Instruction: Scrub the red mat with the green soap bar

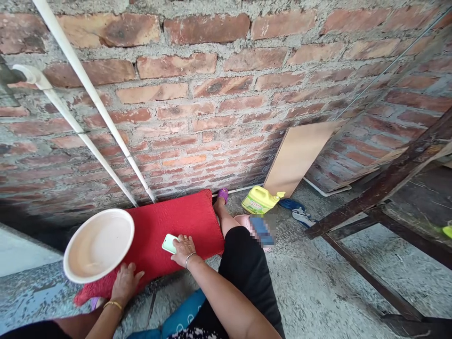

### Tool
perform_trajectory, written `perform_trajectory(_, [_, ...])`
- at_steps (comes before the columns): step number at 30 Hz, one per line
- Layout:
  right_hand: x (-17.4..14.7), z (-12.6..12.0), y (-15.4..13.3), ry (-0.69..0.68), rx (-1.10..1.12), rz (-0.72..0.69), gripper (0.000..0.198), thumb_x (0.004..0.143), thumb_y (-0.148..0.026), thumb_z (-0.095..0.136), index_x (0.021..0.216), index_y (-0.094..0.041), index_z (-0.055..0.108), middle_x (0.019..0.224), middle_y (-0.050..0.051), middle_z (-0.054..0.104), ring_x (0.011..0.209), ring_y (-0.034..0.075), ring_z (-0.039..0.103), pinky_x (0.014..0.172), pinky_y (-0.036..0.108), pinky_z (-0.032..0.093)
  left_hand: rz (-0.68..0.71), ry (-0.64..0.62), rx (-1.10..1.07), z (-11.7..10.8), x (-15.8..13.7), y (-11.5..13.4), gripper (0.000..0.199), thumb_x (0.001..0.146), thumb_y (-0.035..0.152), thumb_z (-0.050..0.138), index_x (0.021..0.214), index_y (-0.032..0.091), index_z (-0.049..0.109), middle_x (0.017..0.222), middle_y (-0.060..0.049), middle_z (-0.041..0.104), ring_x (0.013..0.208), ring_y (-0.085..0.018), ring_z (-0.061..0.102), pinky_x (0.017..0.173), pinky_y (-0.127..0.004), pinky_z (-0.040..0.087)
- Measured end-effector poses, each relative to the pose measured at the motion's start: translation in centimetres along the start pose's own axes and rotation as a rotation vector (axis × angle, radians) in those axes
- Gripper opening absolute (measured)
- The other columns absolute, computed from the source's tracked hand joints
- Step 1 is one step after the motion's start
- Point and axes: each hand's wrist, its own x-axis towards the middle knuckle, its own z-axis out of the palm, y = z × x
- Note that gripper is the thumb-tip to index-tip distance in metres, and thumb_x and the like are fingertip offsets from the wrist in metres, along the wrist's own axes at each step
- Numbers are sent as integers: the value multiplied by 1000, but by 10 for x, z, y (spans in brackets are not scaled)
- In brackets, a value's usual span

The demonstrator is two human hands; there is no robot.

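A red, textured cloth (151, 233) lies spread over a long, low surface by the brick wall. My right hand (184, 249) is closed around the near end of a pale green, flat, rounded block (170, 243), which lies against the cloth. What its underside looks like is hidden. My left hand (127, 282) rests on the cloth's near edge with its fingers apart, holding nothing. Just beyond it, a white plastic basin (130, 226) sits on the left end of the cloth; a little water seems to be in it.
White pipes (106, 127) run down the brick wall (212, 89). Right of my foot stands a yellow-green detergent jug (259, 200), with a leaning board (300, 157) behind it. Sandals (302, 216) lie on the concrete floor (318, 287). A dark wooden frame (374, 188) stands at right.
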Motion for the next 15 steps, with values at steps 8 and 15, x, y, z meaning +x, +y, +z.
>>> perform_trajectory(8, [-1,-7,-15,-11,-52,77,41,71,-28,65,112,-22,63,120,12,59,105,26,58,91,41,39,113,22,144,8,-11,13,72,82,39,60,148,25,34,155,-19,29,139,-33,33,106,-46,33])
perform_trajectory(15, [-4,15,-57,-50,-32,-58,46,70,-34,66,114,-23,62,121,12,57,109,26,57,97,42,37,78,36,289,12,-22,18,80,78,33,64,149,29,27,156,-21,26,141,-37,29,100,-52,36])
